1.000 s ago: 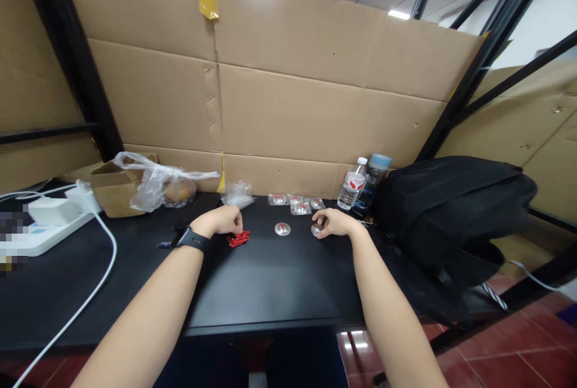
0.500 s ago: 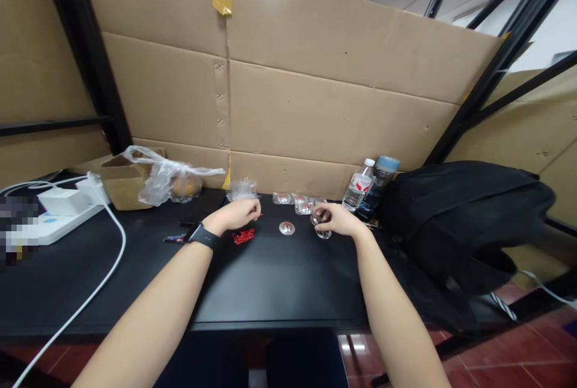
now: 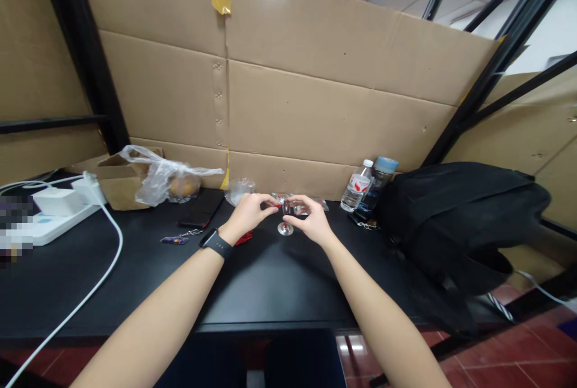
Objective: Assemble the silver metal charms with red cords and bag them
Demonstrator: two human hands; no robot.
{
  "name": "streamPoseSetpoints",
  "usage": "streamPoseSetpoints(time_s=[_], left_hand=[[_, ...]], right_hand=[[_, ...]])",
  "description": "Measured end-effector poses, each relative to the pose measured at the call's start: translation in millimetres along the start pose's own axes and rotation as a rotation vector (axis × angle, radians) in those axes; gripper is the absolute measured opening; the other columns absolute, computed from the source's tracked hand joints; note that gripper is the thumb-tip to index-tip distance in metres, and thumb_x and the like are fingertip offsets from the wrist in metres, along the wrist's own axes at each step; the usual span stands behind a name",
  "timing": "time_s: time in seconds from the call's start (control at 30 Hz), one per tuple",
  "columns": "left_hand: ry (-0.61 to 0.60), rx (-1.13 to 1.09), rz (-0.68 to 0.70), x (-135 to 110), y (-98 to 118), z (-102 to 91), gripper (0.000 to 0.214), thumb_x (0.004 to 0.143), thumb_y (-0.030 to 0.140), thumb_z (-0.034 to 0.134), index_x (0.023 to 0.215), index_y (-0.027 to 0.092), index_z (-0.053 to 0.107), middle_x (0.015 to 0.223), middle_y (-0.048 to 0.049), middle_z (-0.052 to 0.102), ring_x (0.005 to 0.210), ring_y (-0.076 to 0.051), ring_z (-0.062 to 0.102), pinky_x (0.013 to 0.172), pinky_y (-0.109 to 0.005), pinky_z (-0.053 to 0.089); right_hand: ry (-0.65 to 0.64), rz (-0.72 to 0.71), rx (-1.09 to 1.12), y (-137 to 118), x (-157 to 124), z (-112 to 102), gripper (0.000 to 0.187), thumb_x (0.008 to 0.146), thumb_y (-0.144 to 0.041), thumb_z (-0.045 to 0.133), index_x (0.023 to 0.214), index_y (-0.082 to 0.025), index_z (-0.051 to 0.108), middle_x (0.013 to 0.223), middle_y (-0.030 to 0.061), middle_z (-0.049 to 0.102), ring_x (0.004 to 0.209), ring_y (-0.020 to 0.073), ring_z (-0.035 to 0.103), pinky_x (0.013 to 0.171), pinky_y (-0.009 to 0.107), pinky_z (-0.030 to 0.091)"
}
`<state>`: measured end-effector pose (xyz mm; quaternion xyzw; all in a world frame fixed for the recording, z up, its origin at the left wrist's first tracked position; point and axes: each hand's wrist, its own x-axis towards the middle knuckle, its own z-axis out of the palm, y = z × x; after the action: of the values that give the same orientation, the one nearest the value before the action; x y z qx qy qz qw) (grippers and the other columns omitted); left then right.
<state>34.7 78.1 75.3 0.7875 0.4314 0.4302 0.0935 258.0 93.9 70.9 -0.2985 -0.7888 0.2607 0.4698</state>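
My left hand (image 3: 252, 214), with a dark watch at the wrist, pinches a small red piece (image 3: 278, 205) between thumb and fingertips. Facing it, my right hand (image 3: 311, 217) grips a clear round disc (image 3: 286, 208) by its edge, tilted up on its side. The two hands' fingertips are close together above the black table. Just below the held disc, another clear disc (image 3: 285, 229) with a red centre lies flat. Red pieces (image 3: 244, 238) lie in a pile, partly hidden by my left hand. Behind my right hand are clear packets (image 3: 321, 203) with red bits inside.
A water bottle (image 3: 357, 187) and a blue-lidded bottle (image 3: 382, 175) stand at back right by a black backpack (image 3: 460, 220). At left are a bagged orange fruit (image 3: 184, 185), a cardboard box (image 3: 119, 184), a dark flat case (image 3: 201, 209), a keychain (image 3: 175, 240) and a power strip (image 3: 67, 220).
My right hand has moved left with the clear disc, raising it above the flat one. My left hand has moved right toward it, now partly covering the red pile.
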Motion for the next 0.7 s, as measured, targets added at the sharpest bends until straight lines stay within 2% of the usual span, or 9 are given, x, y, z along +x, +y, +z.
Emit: streamPoseSetpoints(time_s=[0.13,0.27,0.5,0.7], left_hand=[[0.045,-0.024,0.027,0.9,7.0,4.5,0.011,0.090,0.029,0.068,0.094,0.025,0.078,0.097,-0.0004,0.079,0.093,-0.021,0.071,0.089,-0.032,0.051],[0.093,-0.068,0.077,1.1,11.0,11.1,0.009,0.089,0.023,0.067,0.091,0.023,0.076,0.099,-0.0031,0.075,0.095,-0.020,0.068,0.090,-0.034,0.051],[0.171,0.076,0.086,-0.6,10.9,17.0,0.008,0.089,0.026,0.070,0.092,0.024,0.077,0.111,-0.0051,0.064,0.110,-0.023,0.059,0.100,-0.042,0.045],[0.209,0.122,0.108,-2.1,14.6,18.0,0.007,0.089,0.025,0.069,0.091,0.024,0.076,0.110,-0.0052,0.063,0.110,-0.023,0.057,0.098,-0.041,0.043]], right_hand=[[-0.012,0.016,0.083,-1.8,-0.4,2.1,0.046,0.072,-0.033,0.084,0.115,-0.024,0.067,0.119,0.0075,0.072,0.104,0.0231,0.071,0.078,0.031,0.054],[0.031,0.021,0.141,-6.5,-1.4,7.3,0.046,0.072,-0.032,0.085,0.113,-0.024,0.066,0.121,0.0083,0.072,0.103,0.0234,0.072,0.075,0.030,0.054],[0.051,0.013,0.100,-9.0,-1.2,7.6,0.043,0.071,-0.037,0.085,0.107,-0.022,0.069,0.113,0.0094,0.074,0.101,0.0243,0.072,0.076,0.031,0.055],[0.056,0.038,0.173,-2.3,-0.9,9.8,0.039,0.069,-0.039,0.086,0.099,-0.021,0.069,0.112,0.0097,0.075,0.101,0.0249,0.072,0.076,0.032,0.056]])
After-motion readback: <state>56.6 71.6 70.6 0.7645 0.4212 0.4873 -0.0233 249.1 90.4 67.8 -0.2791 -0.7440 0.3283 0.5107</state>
